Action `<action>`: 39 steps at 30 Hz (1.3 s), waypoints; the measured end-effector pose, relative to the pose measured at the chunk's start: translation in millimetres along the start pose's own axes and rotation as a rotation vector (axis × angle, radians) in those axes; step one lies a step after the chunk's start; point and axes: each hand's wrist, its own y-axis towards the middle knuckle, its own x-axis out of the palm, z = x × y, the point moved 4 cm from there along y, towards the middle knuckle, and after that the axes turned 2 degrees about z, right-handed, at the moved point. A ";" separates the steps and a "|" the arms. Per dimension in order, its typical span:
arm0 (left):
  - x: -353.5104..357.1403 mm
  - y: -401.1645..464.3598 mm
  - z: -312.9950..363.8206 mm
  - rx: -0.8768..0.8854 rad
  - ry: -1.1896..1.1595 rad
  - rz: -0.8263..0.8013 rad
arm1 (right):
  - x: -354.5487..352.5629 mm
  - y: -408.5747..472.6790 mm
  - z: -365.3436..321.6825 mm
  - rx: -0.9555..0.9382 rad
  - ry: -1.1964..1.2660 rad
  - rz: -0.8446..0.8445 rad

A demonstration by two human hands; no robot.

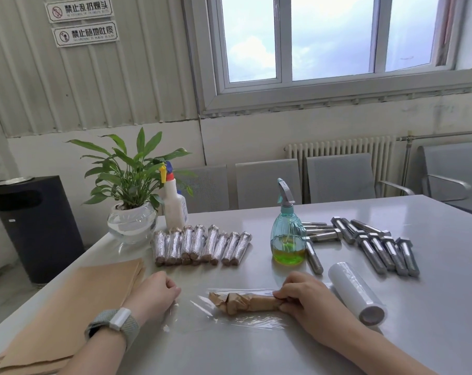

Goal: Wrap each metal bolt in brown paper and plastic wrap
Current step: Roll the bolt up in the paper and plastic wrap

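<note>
- Nearest the lens, a person's two bare forearms reach over a glossy pale-grey table [391,334], the left wrist banded by a grey woven watch strap with a white clasp [115,320].
- Left hand [155,290] rests with fingers curled on the near-left edge of a clear, crinkled sheet of plastic wrap [229,318] spread flat on the tabletop; whether it pinches the film cannot be told.
- Right hand [302,293] grips the right end of a bolt wrapped in creased brown paper [243,303], fingers curled round it.
- That parcel lies on the film between the hands, its long axis running left to right, the bulkier, crumpled end pointing left.
- Flat sheets of smooth brown paper [75,307] are stacked beside the left arm.
- Just right of the right hand lies a white cylindrical roll of plastic wrap [356,290], its open core facing the camera.
- Farther back, a row of finished bolts in shiny film over brown paper [202,244] lie side by side.
- Bare steel hex-head bolts [386,250], threaded at the shank ends, are scattered at the right behind a teal translucent spray bottle with yellow-green liquid [287,234].
- A leafy green plant in a glass bowl [130,201] and a white spray bottle [173,201] stand at the far-left table edge.
</note>
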 end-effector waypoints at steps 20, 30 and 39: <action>31.4 -31.2 150.0 0.082 -0.766 -0.514 | 1.3 2.6 2.8 0.032 0.000 -0.028; 78.8 -32.7 160.4 0.091 -0.515 -0.653 | 0.1 3.3 2.3 0.030 -0.039 -0.055; 75.8 -28.8 156.2 0.058 -0.619 -0.810 | -4.7 -1.9 -0.4 -0.057 -0.056 -0.013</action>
